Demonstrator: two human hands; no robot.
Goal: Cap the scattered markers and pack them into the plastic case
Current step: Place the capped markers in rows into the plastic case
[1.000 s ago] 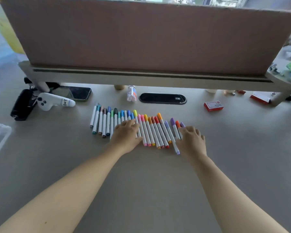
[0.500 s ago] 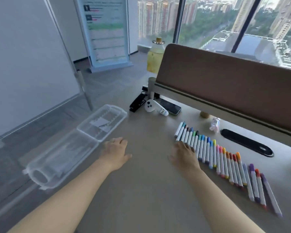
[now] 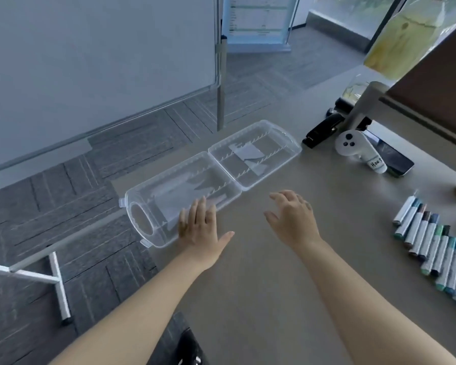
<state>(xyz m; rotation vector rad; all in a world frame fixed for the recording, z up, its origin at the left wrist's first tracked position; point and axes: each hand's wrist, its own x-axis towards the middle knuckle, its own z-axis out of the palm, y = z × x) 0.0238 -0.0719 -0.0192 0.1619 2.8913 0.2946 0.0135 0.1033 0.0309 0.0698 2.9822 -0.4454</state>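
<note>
On the white controller (image 3: 354,148) near the desk's far side, a small label carries handwriting that reads roughly "Hoo5"; the last characters are unclear. Beside it lie a dark phone (image 3: 395,160) and a black stapler (image 3: 323,130), the phone partly hidden behind the controller. Print on the standing sign (image 3: 258,21) across the floor is too blurred to read.

At the desk's left edge the clear plastic case (image 3: 256,151) lies opened flat, both halves showing toothed dividers and pale paper inserts whose printing cannot be made out. The left hand (image 3: 199,229) lies flat with straight fingers reaching onto the near half's rim, thumb spread wide, gripping nothing. The right hand (image 3: 292,219) hovers just beside the case, fingers apart and loosely bent, holding nothing.

The markers (image 3: 432,248) lie side by side in a row well to the right, capped, the row cut off by the frame edge. A yellowish bottle (image 3: 406,35) stands behind the brown divider panel (image 3: 437,96), its top cropped.
</note>
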